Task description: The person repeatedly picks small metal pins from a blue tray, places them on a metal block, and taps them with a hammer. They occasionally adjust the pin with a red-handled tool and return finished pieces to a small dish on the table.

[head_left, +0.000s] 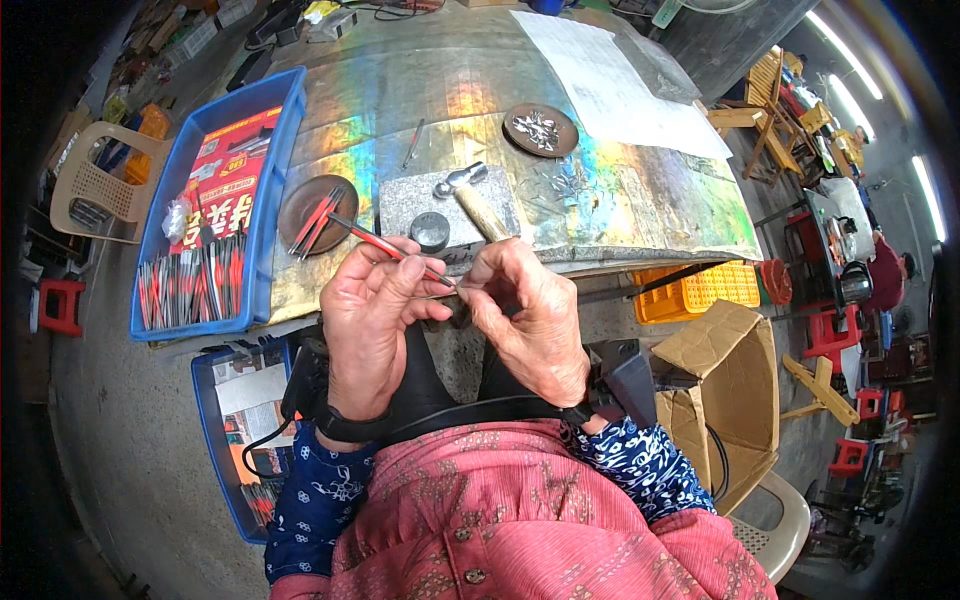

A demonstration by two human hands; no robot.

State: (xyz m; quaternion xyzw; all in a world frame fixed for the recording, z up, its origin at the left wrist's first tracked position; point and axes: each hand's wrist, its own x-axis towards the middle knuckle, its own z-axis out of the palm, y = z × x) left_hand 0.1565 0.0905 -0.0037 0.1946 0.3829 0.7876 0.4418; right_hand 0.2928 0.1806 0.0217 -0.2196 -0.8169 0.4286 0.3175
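Just past my lap, my left hand (375, 315) grips a slim red-and-black pen-shaped tool (385, 246) between thumb and fingers. One end of the tool points up and left over the brown plate (318, 240), where several similar red-and-black tools (318, 222) lie. My right hand (530, 315) pinches at the other end of the tool; what its fingertips hold is too small to make out. Beyond the hands, a hammer (470, 192) with a wooden handle rests on a grey stone slab (400, 200). A round dark tin (429, 231) is on the slab's near edge.
A blue crate (290, 130) at left holds many red-and-black tools. Small metal pieces fill another brown plate (566, 142), with more scattered beside it. White paper (620, 90) covers the table's far right. An open cardboard box (725, 370) and a yellow crate (700, 288) stand right.
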